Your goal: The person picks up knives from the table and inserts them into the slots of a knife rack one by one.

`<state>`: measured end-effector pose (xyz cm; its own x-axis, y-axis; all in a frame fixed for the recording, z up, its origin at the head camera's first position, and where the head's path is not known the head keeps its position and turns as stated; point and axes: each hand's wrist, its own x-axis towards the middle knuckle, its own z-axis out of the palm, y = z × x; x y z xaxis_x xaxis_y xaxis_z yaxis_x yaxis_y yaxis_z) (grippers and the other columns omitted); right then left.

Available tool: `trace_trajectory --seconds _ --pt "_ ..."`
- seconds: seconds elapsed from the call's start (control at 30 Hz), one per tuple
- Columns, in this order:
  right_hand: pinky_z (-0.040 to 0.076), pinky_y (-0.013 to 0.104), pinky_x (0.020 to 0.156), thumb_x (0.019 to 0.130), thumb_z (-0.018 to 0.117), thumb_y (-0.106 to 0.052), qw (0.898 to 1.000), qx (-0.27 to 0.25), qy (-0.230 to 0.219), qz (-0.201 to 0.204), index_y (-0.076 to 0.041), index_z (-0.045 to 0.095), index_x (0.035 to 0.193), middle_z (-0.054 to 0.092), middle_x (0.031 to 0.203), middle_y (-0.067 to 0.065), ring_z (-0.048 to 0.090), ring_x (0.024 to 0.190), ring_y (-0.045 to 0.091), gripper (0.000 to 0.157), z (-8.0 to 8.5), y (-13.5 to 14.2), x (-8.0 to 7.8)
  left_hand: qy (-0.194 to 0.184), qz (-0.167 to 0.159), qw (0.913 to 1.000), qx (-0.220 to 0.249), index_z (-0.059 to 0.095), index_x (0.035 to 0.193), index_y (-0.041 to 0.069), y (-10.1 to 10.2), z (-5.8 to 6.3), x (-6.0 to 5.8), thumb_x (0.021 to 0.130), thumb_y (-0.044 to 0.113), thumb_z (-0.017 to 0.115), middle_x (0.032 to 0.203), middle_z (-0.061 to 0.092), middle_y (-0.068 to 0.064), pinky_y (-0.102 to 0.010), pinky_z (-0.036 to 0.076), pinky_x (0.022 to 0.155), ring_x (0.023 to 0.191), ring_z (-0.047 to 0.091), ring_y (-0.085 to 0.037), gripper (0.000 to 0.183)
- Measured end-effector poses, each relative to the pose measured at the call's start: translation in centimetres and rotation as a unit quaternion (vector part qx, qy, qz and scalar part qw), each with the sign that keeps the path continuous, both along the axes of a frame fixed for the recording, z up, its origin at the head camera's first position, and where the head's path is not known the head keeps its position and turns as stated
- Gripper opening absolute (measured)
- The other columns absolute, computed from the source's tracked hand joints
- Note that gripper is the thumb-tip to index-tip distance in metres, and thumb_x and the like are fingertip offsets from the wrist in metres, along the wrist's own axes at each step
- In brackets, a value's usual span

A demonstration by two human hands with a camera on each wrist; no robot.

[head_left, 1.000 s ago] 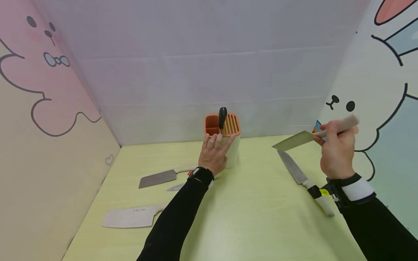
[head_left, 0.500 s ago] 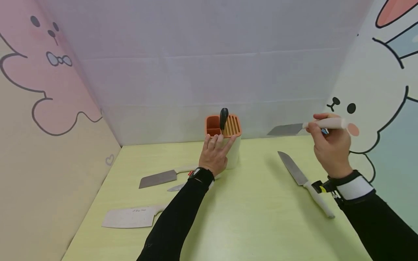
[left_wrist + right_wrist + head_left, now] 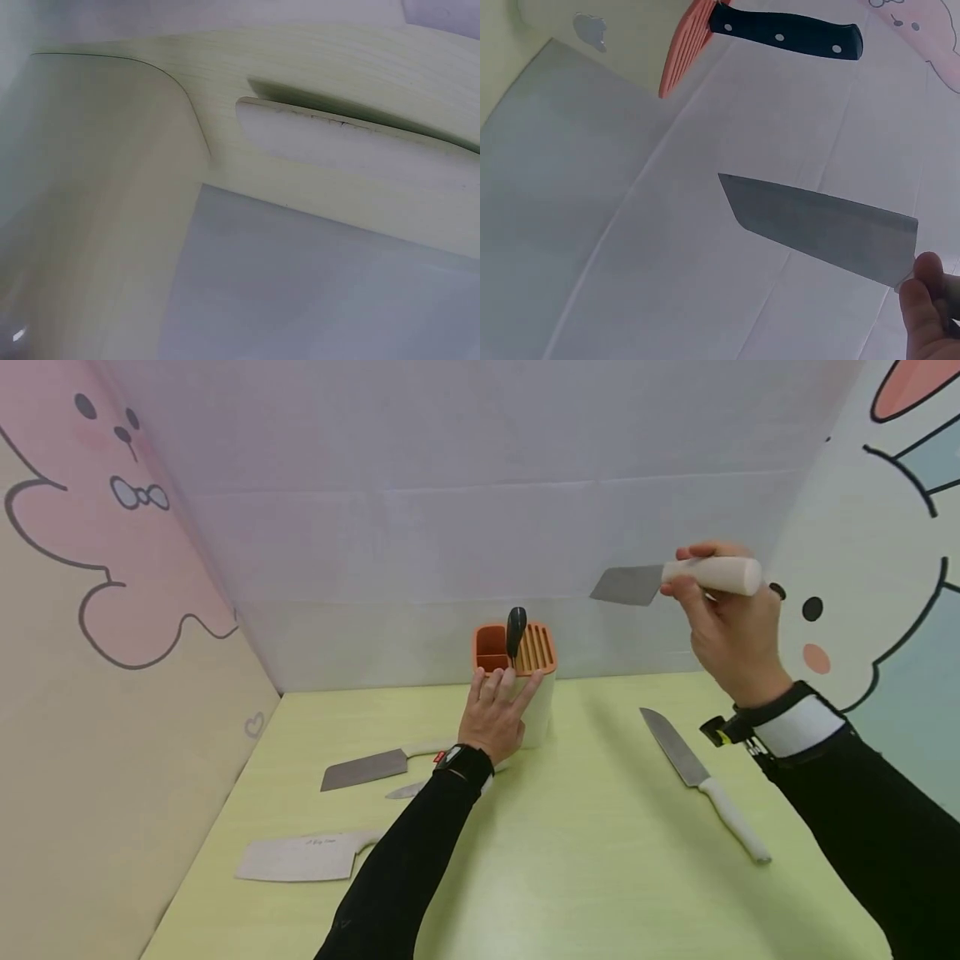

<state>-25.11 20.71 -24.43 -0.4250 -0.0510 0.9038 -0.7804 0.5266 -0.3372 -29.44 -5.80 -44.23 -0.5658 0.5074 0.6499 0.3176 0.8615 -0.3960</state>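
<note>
My right hand holds a kitchen knife by its white handle, raised over the back right of the table. Its broad grey blade points left; in the right wrist view the whole blade shows beside the pinching fingers. My left hand rests, fingers extended, against the front of a white knife holder with an orange slotted top. A black-handled utensil stands in the holder, its riveted handle clear in the right wrist view.
Left on the pale table lie a wide cleaver, a second broad-bladed knife and a smaller pointed knife, partly behind the left arm. A long white-handled knife lies on the right. Walls enclose the back and sides.
My right hand has lifted the knife up and to the left, away from the long knife on the right, and turned its blade more level. The left hand stays on the holder.
</note>
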Motion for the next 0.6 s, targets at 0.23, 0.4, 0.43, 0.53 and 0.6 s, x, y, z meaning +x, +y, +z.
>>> trace_trajectory --seconds 0.23,0.4,0.43,0.53,0.6 --pt "0.051 0.018 0.075 0.089 0.053 -0.004 0.996 0.036 -0.045 0.066 0.009 0.047 0.116 0.064 0.109 0.014 0.064 0.079 0.01 0.03 1.6 -3.1 -1.0 -0.001 0.002 1.0 -0.009 0.015 0.15 0.025 0.0 0.1 0.3 0.082 0.023 0.041 0.131 0.032 -0.013 -0.051 0.02 0.108 0.12 0.032 -0.029 0.073" --pt "0.051 0.018 0.075 0.091 0.053 -0.008 0.993 0.072 -0.067 0.072 0.007 0.045 0.119 0.063 0.11 0.013 0.062 0.077 0.012 0.033 1.5 -5.4 -2.1 0.0 0.005 0.9999 -0.009 0.016 0.149 0.025 -0.2 0.3 0.4 0.082 0.023 0.041 0.132 0.032 -0.013 -0.05 0.019 0.109 0.12 0.032 -0.029 0.072" --pt "0.052 0.019 0.075 0.091 0.053 -0.01 0.992 0.083 -0.066 0.067 0.006 0.045 0.119 0.063 0.11 0.012 0.062 0.077 0.013 0.033 1.3 -5.7 -2.3 0.002 0.005 0.9999 -0.009 0.016 0.149 0.025 -0.2 0.3 0.4 0.082 0.023 0.041 0.132 0.032 -0.013 -0.05 0.019 0.109 0.12 0.032 -0.029 0.072" --pt "0.054 0.027 0.075 0.091 0.053 -0.012 0.991 0.105 -0.06 0.059 0.005 0.045 0.119 0.063 0.111 0.014 0.063 0.078 0.016 0.034 0.6 -6.4 -2.8 0.002 0.001 1.0 -0.008 0.016 0.149 0.025 -0.1 0.3 0.4 0.082 0.023 0.041 0.132 0.031 -0.013 -0.05 0.019 0.109 0.12 0.032 -0.028 0.072" --pt "0.055 0.033 0.074 0.092 0.053 -0.016 0.99 0.115 -0.066 0.057 0.004 0.045 0.12 0.063 0.112 0.014 0.064 0.08 0.017 0.035 0.2 -6.7 -2.9 0.001 -0.001 1.0 -0.007 0.015 0.149 0.026 0.0 0.3 0.5 0.082 0.023 0.041 0.131 0.031 -0.013 -0.05 0.019 0.109 0.12 0.032 -0.028 0.072"
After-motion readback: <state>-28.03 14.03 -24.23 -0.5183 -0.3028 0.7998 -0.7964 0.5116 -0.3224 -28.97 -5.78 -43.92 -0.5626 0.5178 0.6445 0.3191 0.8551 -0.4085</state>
